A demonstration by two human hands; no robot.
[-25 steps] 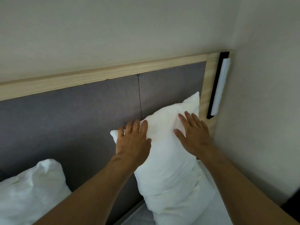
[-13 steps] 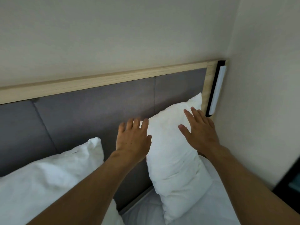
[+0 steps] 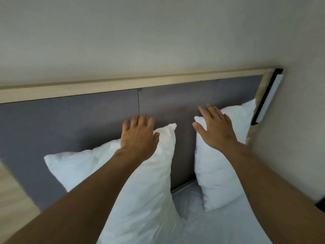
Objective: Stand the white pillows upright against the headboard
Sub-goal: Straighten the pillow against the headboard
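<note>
Nearly done: right pillow (image 3: 219, 166) stood upright against the headboard (image 3: 88, 120); left pillow (image 3: 140, 182) leaned, my hands (image 3: 139, 136) (image 3: 213, 126) flat, gripping nothing.

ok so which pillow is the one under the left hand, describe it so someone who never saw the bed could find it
Start at the grey padded headboard with its pale wood frame. Two white pillows lean against it; take the left pillow, further from the side wall with the white light bar. It is the wider, more slumped one, with the left hand flat near its top edge, while the right pillow stands narrower in the corner.

Gap btwn pillows (image 3: 140, 173) open (headboard (image 3: 182, 138) behind).
</note>
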